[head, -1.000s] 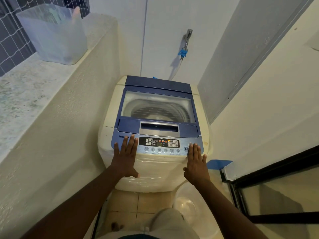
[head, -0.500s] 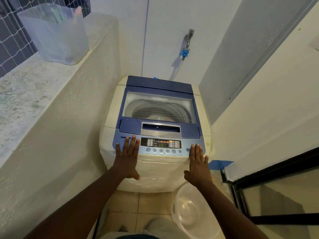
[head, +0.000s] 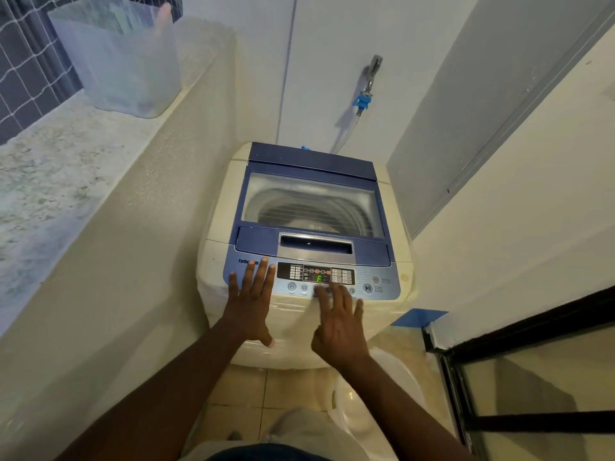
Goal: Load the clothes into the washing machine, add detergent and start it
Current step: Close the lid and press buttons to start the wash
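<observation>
A cream top-loading washing machine (head: 219, 234) with a blue lid (head: 312, 168) stands in front of me, lid shut, the drum visible through its window. Its control panel (head: 382, 284) shows a lit green display. My left hand (head: 249, 301) lies flat with spread fingers on the panel's left end. My right hand (head: 339, 321) reaches over the middle of the panel, its fingertips on the row of round buttons below the display. No clothes can be made out through the lid window.
A translucent plastic bin (head: 123, 58) sits on the stone ledge (head: 50, 181) at the left. A tap with a blue hose fitting (head: 364, 94) is on the back wall. A clear plastic basin (head: 372, 410) lies on the floor at the right, beside a black-framed glass door (head: 532, 377).
My right hand has moved left from the start button side to the middle buttons of the panel. The left hand has stayed put. The camera has shifted slightly.
</observation>
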